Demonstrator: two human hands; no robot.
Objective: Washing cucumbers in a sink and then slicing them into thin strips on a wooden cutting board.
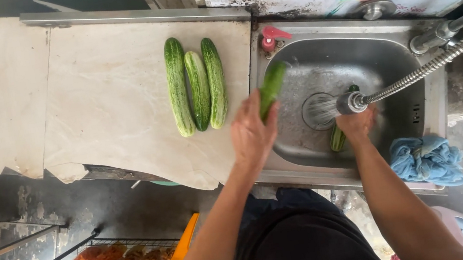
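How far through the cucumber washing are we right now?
Three cucumbers already lie side by side on the counter left of the sink. The left hand holds a fourth cucumber over the basin, while the right hand holds the running sprayer. One more cucumber sits in the sink, apparently left.

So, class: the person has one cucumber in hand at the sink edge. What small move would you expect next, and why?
Probably carrying the cucumber in the left hand over to the three cucumbers lined up on the counter. It is lifted clear of the spray, while the right hand holds another cucumber by the sprayer.
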